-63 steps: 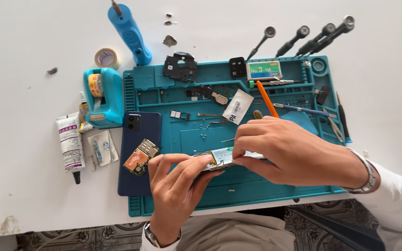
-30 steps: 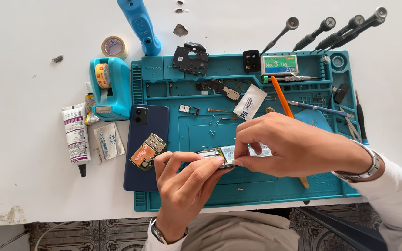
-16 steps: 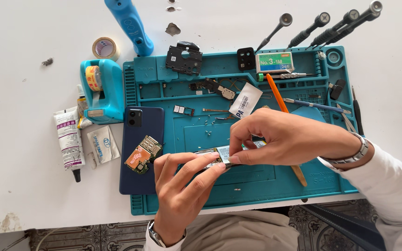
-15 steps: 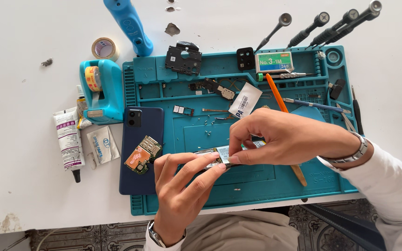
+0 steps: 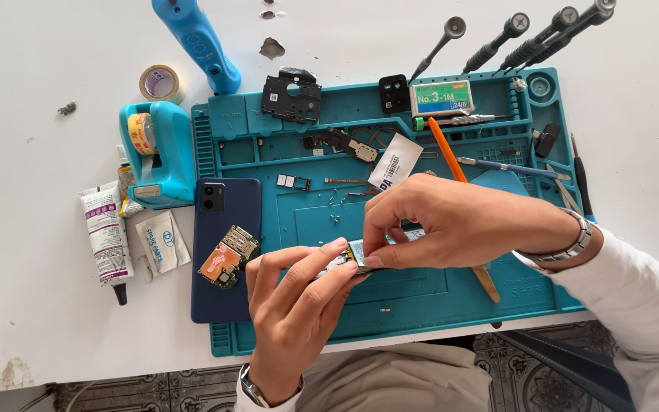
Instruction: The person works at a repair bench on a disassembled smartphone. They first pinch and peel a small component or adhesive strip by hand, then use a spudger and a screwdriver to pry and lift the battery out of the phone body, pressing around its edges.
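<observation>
- Head view, against the half-second-earlier picture: the right hand is sitting a little lower over the small circuit board, its fingers pinching narrow on the board's upper edge; the grip itself is looking unchanged.
- The left hand is still holding the same board from below, thumb and fingers closed narrow on its left end; whether a film or shield is being peeled I cannot tell.
- Reading: the work on the board is continuing in place, with no part yet set down.
- The board is hovering over the lower middle of the teal work mat, just right of the dark blue phone.
- Count, placed from the mat: one phone lying on its left edge, with one orange-and-green circuit board resting on it.
- One orange pry stick on the mat, passing under the right hand.
- Four black-handled screwdrivers fanning off the upper right corner.
- One teal tape dispenser, one tape roll and one glue tube on the tabletop, left of the mat.
- One wristwatch on the right wrist.
</observation>
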